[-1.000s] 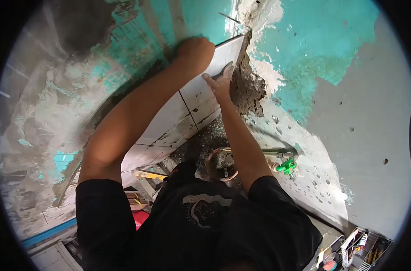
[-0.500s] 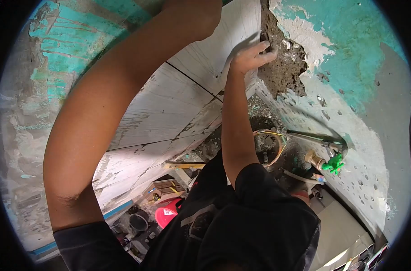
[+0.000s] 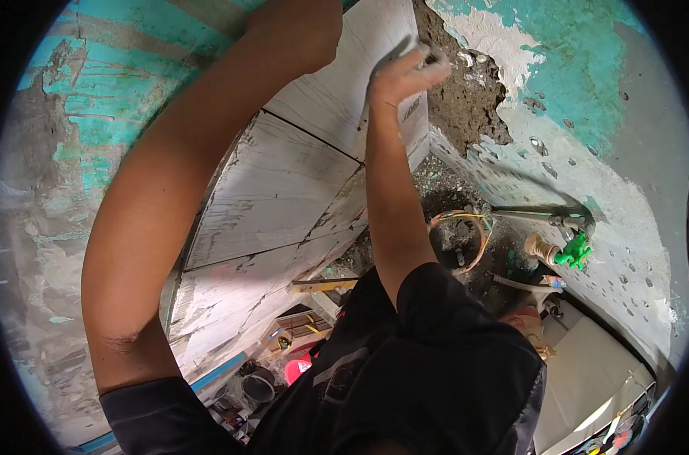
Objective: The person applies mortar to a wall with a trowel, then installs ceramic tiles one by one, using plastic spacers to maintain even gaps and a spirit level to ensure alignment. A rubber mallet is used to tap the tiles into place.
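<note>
My right hand (image 3: 407,76) is at the right edge of a white wall tile with grey streaks (image 3: 325,95). Its dusty fingers are spread and slightly blurred, overlapping the rough bare mortar patch (image 3: 466,98) beside that edge. Nothing shows between them. My left arm (image 3: 162,205) reaches up across the left side, over the tile's left part. Only the wrist end of my left hand (image 3: 310,34) shows near the top; its fingers are hidden. Below the upper tile, more white tiles (image 3: 276,189) are set with dark joints between them.
A green-handled tap (image 3: 576,252) juts from the pitted right wall. Coiled cables (image 3: 460,220) hang low near the corner. Below are a yellow-edged bar (image 3: 325,286), a black bucket (image 3: 259,385), a red container (image 3: 297,368) and a beige panel (image 3: 579,387). Peeling turquoise paint covers the upper walls.
The view has shifted a little, bringing more of the lower right into sight. My right hand's fingers have shifted slightly at the tile edge. My left arm keeps its reach upward.
</note>
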A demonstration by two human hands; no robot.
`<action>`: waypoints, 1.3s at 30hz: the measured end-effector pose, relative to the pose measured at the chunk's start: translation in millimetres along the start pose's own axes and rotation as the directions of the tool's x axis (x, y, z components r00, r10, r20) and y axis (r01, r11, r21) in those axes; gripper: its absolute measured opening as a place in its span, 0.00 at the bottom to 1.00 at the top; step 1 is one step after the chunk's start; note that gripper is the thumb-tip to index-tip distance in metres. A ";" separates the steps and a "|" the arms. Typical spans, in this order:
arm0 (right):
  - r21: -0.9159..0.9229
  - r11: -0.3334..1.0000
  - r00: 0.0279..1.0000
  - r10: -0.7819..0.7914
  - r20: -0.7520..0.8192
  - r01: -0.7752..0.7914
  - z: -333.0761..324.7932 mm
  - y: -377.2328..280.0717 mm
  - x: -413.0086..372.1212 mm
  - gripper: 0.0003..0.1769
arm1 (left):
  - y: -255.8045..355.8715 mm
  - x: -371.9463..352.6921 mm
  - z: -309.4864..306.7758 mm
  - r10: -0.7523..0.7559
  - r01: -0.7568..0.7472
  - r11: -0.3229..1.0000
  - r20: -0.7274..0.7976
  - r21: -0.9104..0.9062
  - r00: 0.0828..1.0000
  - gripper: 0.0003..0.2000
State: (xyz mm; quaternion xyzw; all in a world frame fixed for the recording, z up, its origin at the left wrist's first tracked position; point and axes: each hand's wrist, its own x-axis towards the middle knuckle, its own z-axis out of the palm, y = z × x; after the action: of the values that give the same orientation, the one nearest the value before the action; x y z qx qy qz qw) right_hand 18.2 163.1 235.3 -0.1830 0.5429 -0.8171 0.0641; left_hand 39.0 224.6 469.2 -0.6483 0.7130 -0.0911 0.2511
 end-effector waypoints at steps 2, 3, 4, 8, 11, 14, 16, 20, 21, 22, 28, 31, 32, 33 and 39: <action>-0.069 0.996 0.998 -0.055 -0.003 0.054 -4.9 14.5 3.5 0.18 | -4.4 4.9 6.4 0.032 -0.030 0.999 -0.048 0.045 0.998 0.11; -0.088 0.995 0.999 -0.048 0.008 0.049 -5.4 20.6 -1.5 0.17 | -4.6 4.4 6.9 0.037 -0.036 0.999 -0.031 0.033 0.999 0.11; -0.108 0.993 0.999 -0.040 0.017 0.042 -4.6 26.5 -6.4 0.17 | -4.3 3.7 6.6 0.044 -0.044 0.999 -0.014 0.022 0.999 0.11; -0.083 0.996 0.999 0.011 -0.046 -0.014 0.3 22.4 10.9 0.16 | -3.0 5.5 5.0 0.003 -0.003 1.000 -0.017 0.024 1.000 0.11; -0.125 0.992 0.999 -0.036 -0.007 0.035 12.5 28.2 8.1 0.15 | -5.1 -1.4 6.7 0.063 -0.062 0.998 -0.115 0.008 0.991 0.12; -0.055 0.997 0.999 -0.052 -0.002 0.052 11.4 17.1 13.9 0.18 | -16.1 6.9 24.9 0.260 -0.229 0.965 -0.377 0.126 0.889 0.12; -0.045 0.998 0.999 -0.036 -0.006 0.036 12.5 13.1 11.9 0.18 | -14.7 10.4 19.0 0.189 -0.171 0.981 -0.232 0.094 0.954 0.14; -0.054 0.998 0.999 -0.019 0.027 0.020 21.4 12.1 12.1 0.17 | -13.0 11.8 21.2 0.098 -0.099 0.995 -0.194 0.000 0.976 0.15; -0.045 0.999 0.998 0.008 0.057 -0.005 20.8 13.1 12.8 0.17 | -13.3 12.5 21.1 0.087 -0.089 0.996 -0.178 -0.003 0.980 0.12; -0.054 0.998 0.996 0.040 0.085 -0.036 15.2 13.5 9.9 0.18 | -11.2 10.7 20.9 0.093 -0.094 0.996 -0.153 -0.002 0.984 0.09; -0.082 0.994 0.897 0.106 0.430 -0.078 -7.4 -16.4 20.4 0.26 | -9.2 6.1 15.5 0.066 -0.077 0.995 -0.180 -0.056 0.981 0.10; -0.181 0.981 0.782 0.162 0.601 -0.064 -16.8 -34.4 20.9 0.35 | -8.7 1.9 17.0 0.004 -0.019 0.992 -0.118 -0.126 0.993 0.14; -0.213 0.974 0.739 0.197 0.644 -0.074 -16.6 -39.4 23.9 0.39 | -9.1 0.5 17.5 -0.016 0.000 0.989 -0.105 -0.149 0.994 0.14; -0.250 0.965 0.694 0.235 0.681 -0.081 -17.7 -43.3 27.8 0.42 | -9.8 -2.5 22.2 -0.011 -0.023 0.983 -0.182 -0.182 0.983 0.14; -0.411 0.873 0.326 0.481 0.814 -0.262 -19.8 -48.7 50.1 0.58 | 8.3 -85.1 65.8 -0.076 -0.370 0.745 -0.622 -0.554 0.779 0.13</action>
State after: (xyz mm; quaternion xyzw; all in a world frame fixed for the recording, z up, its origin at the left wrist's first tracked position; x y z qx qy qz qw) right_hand -30.9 184.6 284.4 -0.4650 0.5302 -0.4923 0.5102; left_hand 65.8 321.2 429.4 -0.5667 0.7921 -0.0199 -0.2261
